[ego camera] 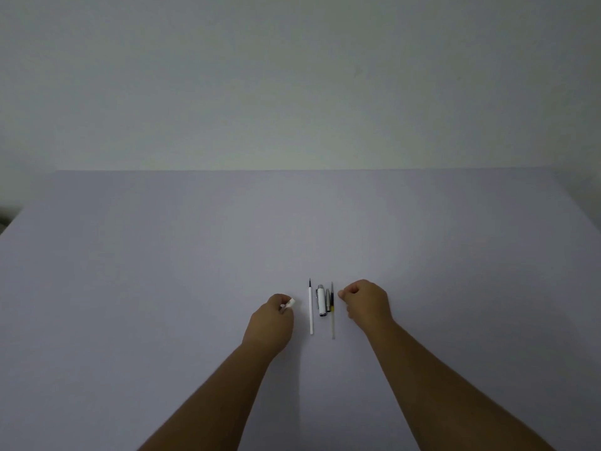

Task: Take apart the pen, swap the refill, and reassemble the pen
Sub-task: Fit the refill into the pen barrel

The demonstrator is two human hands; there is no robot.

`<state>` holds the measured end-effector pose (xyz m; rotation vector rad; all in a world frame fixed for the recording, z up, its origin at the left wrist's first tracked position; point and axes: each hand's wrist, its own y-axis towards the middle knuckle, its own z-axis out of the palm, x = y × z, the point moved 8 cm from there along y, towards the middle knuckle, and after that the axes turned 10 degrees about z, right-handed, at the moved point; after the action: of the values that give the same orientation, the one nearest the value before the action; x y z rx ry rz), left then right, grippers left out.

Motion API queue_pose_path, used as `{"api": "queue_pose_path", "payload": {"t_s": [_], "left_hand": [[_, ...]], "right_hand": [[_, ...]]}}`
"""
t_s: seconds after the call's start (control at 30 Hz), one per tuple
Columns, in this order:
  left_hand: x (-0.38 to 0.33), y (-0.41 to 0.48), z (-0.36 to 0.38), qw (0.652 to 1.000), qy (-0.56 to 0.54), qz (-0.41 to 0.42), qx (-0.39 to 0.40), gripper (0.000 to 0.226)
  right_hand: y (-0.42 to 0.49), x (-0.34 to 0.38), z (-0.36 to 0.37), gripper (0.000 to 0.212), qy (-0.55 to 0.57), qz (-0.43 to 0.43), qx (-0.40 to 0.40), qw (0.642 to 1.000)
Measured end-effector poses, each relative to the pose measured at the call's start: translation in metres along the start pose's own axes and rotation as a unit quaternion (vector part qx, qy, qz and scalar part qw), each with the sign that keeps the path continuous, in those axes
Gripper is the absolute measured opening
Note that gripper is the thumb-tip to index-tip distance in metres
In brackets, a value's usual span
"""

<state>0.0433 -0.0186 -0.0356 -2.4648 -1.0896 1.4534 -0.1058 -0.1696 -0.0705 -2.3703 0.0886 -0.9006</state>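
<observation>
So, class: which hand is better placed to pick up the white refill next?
Probably right. The right hand looks empty, though curled, while the left hand already grips a small white pen part. The white refill lies between them.

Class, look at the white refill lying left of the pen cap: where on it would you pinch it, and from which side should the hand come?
Pinch the white refill at mid-barrel from above, probably with the right hand. It lies flat, tip pointing away, with the pen cap close beside it, so thumb and finger should straddle its thin sides. The left hand already holds a small white piece.
</observation>
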Motion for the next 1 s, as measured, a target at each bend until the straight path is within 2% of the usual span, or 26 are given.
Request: {"api": "queue_pose_path", "payload": {"t_s": [0.3,0.33,0.4,0.47,0.57,0.7,0.77,0.87,1.0], "left_hand": [[-0.002,-0.002,-0.003,1.000,0.013,0.019,0.000,0.027],[-0.002,-0.002,-0.004,1.000,0.014,0.020,-0.002,0.026],[-0.002,-0.003,-0.006,1.000,0.019,0.022,-0.009,0.024],[-0.002,-0.004,-0.009,0.999,0.020,0.021,-0.015,0.022],[0.000,-0.007,-0.013,0.999,0.011,0.020,-0.025,0.020],[0.004,-0.014,-0.018,0.999,0.012,0.020,-0.033,0.017],[0.005,-0.017,-0.021,0.999,0.014,0.021,-0.035,0.017],[0.008,-0.020,-0.024,0.999,0.017,0.023,-0.033,0.011],[0.012,-0.026,-0.028,0.999,0.010,0.027,-0.034,0.005]], "right_hand": [[-0.022,0.011,-0.006,0.013,-0.027,-0.044,-0.033,0.998],[-0.029,0.016,-0.003,0.018,-0.034,-0.055,-0.027,0.998],[-0.042,0.025,0.008,0.029,-0.078,-0.076,-0.003,0.994],[-0.054,0.031,0.024,0.027,-0.163,-0.100,0.011,0.982],[-0.068,0.035,0.044,0.038,-0.282,-0.142,-0.014,0.949],[-0.075,0.033,0.054,0.032,-0.352,-0.166,-0.053,0.920],[-0.075,0.030,0.056,0.027,-0.349,-0.153,-0.061,0.923],[-0.077,0.024,0.055,0.025,-0.299,-0.110,-0.042,0.947],[-0.078,0.019,0.047,0.028,-0.159,-0.039,-0.011,0.986]]}}
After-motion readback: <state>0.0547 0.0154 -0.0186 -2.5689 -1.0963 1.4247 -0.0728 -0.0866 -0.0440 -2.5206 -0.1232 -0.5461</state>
